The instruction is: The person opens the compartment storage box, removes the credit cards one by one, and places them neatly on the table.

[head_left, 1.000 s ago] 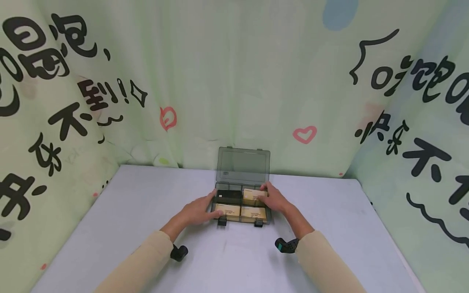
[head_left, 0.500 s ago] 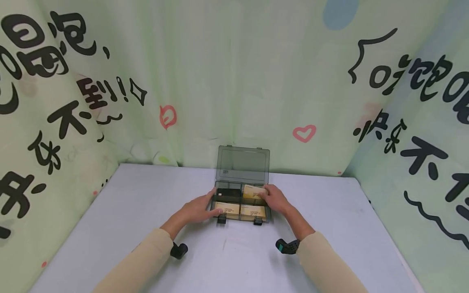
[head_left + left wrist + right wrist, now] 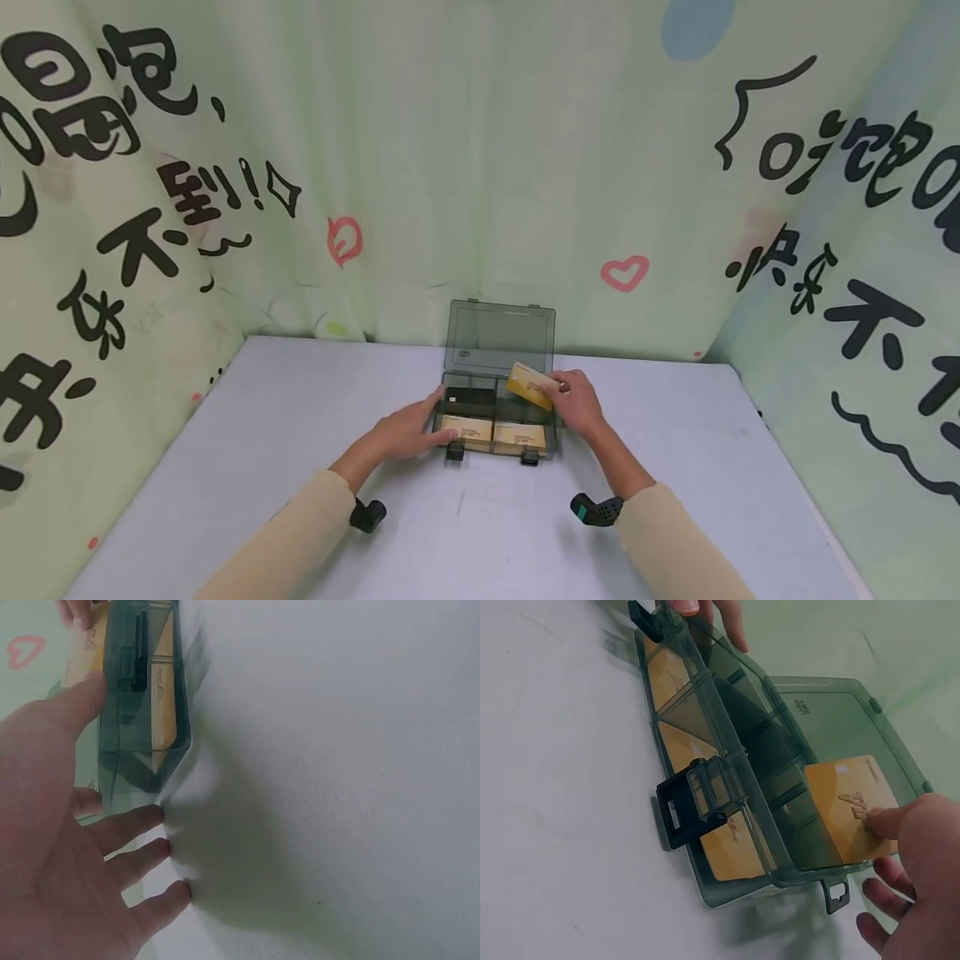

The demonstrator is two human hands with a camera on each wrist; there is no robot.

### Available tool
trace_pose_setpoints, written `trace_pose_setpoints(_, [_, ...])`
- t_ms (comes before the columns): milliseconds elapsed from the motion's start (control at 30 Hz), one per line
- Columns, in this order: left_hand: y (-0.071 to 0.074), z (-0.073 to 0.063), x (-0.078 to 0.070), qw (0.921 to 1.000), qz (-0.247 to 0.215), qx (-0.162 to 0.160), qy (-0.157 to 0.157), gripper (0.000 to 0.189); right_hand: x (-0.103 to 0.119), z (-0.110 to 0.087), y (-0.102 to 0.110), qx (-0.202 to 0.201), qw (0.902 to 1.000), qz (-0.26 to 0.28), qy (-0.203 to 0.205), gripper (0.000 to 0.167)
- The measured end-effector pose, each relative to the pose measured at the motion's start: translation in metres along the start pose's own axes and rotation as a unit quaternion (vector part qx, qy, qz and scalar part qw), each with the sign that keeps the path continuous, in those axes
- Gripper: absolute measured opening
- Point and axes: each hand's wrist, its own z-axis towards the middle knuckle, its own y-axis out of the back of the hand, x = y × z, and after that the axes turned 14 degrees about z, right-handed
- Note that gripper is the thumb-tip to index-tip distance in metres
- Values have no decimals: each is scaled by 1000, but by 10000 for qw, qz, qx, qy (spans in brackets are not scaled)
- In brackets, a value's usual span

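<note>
A yellow card (image 3: 531, 386) is pinched between the thumb and fingers of the right hand (image 3: 580, 404), tilted above the rear right compartment of a clear grey plastic box (image 3: 519, 412); whether its lower edge touches the box wall is hard to tell. Half a second ago the card lay level in that compartment with the hand already on it; now it is raised and slanted, and the dark bottom shows beneath. The left hand (image 3: 405, 429) has kept its place, spread wide, thumb on the front rim and forefinger along the box's left side, its other fingers stretched toward the table beside the corner. Two more yellow cards, a front left card (image 3: 468, 428) and a front right card (image 3: 520, 434), lie in the front compartments, and a black item (image 3: 470, 397) with a small white mark sits in the rear left one. The lid (image 3: 500, 337) stands open at the back, and two black latches (image 3: 529, 457) hang at the front. Beige sleeves (image 3: 682, 542) cover the forearms, with a black device at each wrist. The box rests toward the far edge of a pale table (image 3: 465, 542). Around it hangs a light green curtain (image 3: 480, 167) with large black lettering and red heart outlines.
</note>
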Motion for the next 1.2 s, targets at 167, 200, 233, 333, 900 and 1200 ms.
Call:
trace_pose_setpoints(167, [2,-1,0,10000,15,-8,18,90,6,0,7,-27,9993,369,35,26])
trace_pose_setpoints(200, [2,-1,0,10000,7,5,24,90,6,0,9,-40,9991,429,-8,26])
trace_pose_setpoints(233, [2,-1,0,10000,-2,2,29,90,6,0,10,-33,9989,469,-36,27])
trace_pose_setpoints(333, [2,-2,0,10000,-21,-4,44,90,4,1,12,-62,9984,563,-56,28])
trace_pose_setpoints(900, [4,-2,0,10000,-14,-9,55,90,-5,-3,27,-631,9966,521,81,26])
trace_pose_setpoints(1200, [-1,-1,1,10000,-71,-3,-26,89,-12,-7,34,-651,9976,166,154,29])
